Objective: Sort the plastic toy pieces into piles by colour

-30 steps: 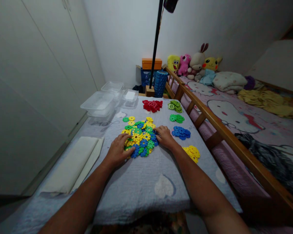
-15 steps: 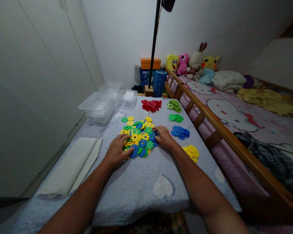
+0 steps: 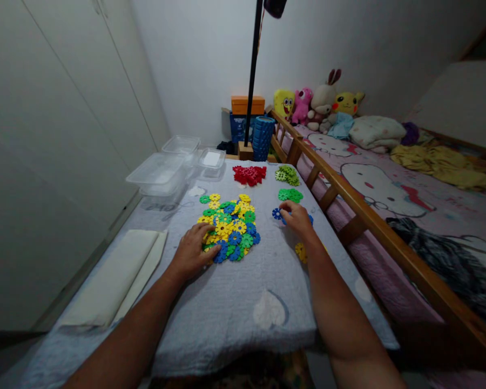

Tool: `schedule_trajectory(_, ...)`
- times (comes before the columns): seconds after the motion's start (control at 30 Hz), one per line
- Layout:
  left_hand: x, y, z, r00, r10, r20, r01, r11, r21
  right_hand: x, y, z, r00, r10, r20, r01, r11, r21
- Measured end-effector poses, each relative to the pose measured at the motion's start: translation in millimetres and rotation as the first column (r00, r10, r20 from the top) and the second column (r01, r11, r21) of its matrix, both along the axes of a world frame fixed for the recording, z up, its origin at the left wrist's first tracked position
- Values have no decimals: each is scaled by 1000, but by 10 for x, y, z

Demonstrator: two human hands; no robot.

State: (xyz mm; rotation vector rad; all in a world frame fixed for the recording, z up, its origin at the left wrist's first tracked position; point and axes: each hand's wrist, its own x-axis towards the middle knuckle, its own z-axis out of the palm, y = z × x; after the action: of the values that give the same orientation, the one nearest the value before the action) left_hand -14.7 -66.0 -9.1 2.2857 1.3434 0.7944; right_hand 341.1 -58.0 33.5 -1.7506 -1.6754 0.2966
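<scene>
A mixed heap of yellow, green and blue flower-shaped plastic discs (image 3: 230, 228) lies mid-table. My left hand (image 3: 194, 246) rests against the heap's left side, fingers spread over its edge. Over to the right, my right hand (image 3: 296, 217) pinches a blue flower-shaped disc (image 3: 276, 214) above the blue pile, which it mostly covers. Just beyond that hand is a green pile (image 3: 290, 194), with a light green pile (image 3: 287, 175) farther back. Yellow discs (image 3: 301, 252) show partly behind my right forearm. A red pile (image 3: 249, 175) sits at the far middle.
Clear plastic containers (image 3: 157, 172) stand at the back left of the cloth-covered table (image 3: 227, 302). A folded cream cloth (image 3: 109, 275) lies at the left. The wooden bed rail (image 3: 348, 202) borders the right side, and a black lamp pole (image 3: 252, 75) rises at the far end.
My right hand has moved from the heap's right side to the blue pile, now with a blue disc in its fingers. My left hand stays by the heap.
</scene>
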Motion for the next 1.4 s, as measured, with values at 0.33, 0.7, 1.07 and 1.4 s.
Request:
schedule_trajectory(0.33, -8, 3, -17, 1000, -1, -4, 1, 1000, -12, 70, -90, 18, 886, -384, 259, 409, 911, -49)
schedule_trajectory(0.7, 6, -9, 2, 1000, 9, -3, -9, 1000, -9, 53, -115, -4, 839, -391, 378, 445, 893, -63)
schedule_trajectory(1.07, 10, 6, -26, 1000, 16, -8, -16, 1000, 0, -469, -70, -118, 958, 94, 270, -82, 995, -56)
schedule_trajectory(1.4, 23, -9, -21, 999, 28, -18, -28, 999, 26, -728, 32, -297, 914, 271, 301, -248, 962, -113)
